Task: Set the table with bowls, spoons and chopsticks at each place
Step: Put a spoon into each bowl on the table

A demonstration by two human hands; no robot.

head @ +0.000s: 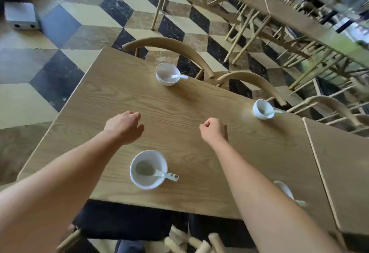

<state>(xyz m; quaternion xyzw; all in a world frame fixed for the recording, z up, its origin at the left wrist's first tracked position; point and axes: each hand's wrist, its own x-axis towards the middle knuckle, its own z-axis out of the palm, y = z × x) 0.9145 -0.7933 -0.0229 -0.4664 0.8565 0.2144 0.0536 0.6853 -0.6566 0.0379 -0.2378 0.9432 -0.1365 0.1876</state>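
Four bowls (166, 83) (257, 113) (139, 180) (284, 189); four spoons (179, 76) (276, 112) (169, 176) (300, 202); two hands (123, 127) (213, 131).

The only view comes from the head. It looks forward and steeply down, from close above the near edge of the worktop (179, 101), and also takes in the floor (85, 13) beyond.

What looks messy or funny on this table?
Nothing is spilled, tipped or broken. The near bowl, far bowl and right bowl stand upright, a spoon in each. A fourth bowl peeks from behind the right arm. No chopsticks show.
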